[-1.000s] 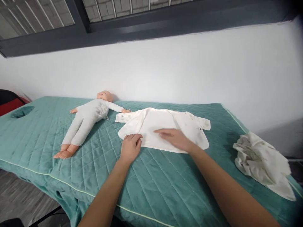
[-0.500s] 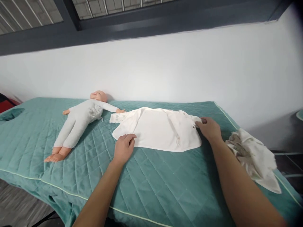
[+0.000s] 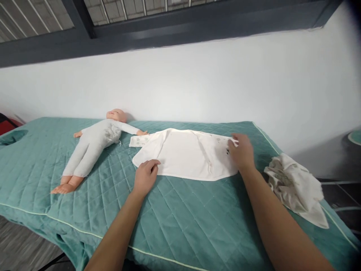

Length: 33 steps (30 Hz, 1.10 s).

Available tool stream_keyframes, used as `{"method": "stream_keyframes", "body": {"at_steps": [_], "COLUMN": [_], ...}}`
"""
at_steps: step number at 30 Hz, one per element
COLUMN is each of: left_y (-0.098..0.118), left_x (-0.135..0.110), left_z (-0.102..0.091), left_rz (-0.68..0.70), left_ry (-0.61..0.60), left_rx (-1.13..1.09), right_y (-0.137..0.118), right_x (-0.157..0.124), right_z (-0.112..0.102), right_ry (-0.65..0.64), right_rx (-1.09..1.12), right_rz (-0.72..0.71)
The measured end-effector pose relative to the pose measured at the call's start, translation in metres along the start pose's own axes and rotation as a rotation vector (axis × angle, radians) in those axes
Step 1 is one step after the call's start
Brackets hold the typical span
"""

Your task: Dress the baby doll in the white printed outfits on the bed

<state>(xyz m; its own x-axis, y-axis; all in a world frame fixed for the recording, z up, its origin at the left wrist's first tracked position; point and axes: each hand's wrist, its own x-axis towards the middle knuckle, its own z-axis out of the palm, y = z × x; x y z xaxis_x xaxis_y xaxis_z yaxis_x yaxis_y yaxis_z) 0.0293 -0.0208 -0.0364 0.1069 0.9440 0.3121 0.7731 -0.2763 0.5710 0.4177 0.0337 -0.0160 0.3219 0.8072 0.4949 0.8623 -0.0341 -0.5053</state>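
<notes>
A small white baby shirt (image 3: 183,154) lies spread flat on the green quilted table (image 3: 175,222). My left hand (image 3: 145,176) rests on the shirt's near left hem with its fingers curled down against the cloth. My right hand (image 3: 240,151) is at the shirt's right sleeve, fingers closed around the sleeve's end. A baby doll (image 3: 94,145) in a pale grey suit lies on its back to the left of the shirt, its outstretched hand almost touching the shirt's left sleeve.
A crumpled patterned cloth (image 3: 296,188) lies near the table's right edge. A white wall runs behind the table with a dark window frame above. A round hole (image 3: 11,136) opens in the table's far left end.
My right hand slid from the middle of the shirt across to its right sleeve and closed on it. The sleeve now looks folded inward. My left hand stayed at the hem.
</notes>
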Motion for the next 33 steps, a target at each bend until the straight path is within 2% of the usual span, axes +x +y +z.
{"method": "stream_keyframes", "body": {"at_steps": [5,8,10,14,18,21,26,30,33], "left_y": [0.000,0.001,0.002,0.005,0.010,0.014,0.026,0.039,0.048], "left_x": [0.000,0.000,0.000,0.001,0.003,0.004,0.005,0.018,0.037], "left_z": [0.000,0.000,0.000,0.001,0.001,0.002,0.015,0.036,0.051], "left_rz": [-0.006,-0.007,-0.006,0.033,0.152,0.244,0.417,0.351,0.254], "left_ry": [0.002,0.003,0.004,0.026,0.052,0.050,-0.049,-0.095,-0.132], "left_rx": [0.004,0.033,0.048,0.090,0.169,0.267,0.304,0.315,0.338], "right_y": [-0.044,-0.057,-0.060,-0.062,-0.066,-0.071,-0.074,-0.084,-0.108], "right_x": [-0.019,-0.026,-0.029,-0.033,-0.037,-0.039,-0.038,-0.042,-0.056], "right_z": [0.018,0.025,0.027,0.026,0.025,0.027,0.030,0.027,0.030], "right_ry": [-0.299,-0.435,-0.477,-0.447,-0.372,-0.333,-0.269,-0.263,-0.243], "right_rx": [0.075,0.004,-0.064,-0.212,-0.374,-0.394,-0.344,-0.367,-0.312], "right_rz": [-0.304,-0.360,-0.370,-0.379,-0.339,-0.309,-0.260,-0.224,-0.308]}}
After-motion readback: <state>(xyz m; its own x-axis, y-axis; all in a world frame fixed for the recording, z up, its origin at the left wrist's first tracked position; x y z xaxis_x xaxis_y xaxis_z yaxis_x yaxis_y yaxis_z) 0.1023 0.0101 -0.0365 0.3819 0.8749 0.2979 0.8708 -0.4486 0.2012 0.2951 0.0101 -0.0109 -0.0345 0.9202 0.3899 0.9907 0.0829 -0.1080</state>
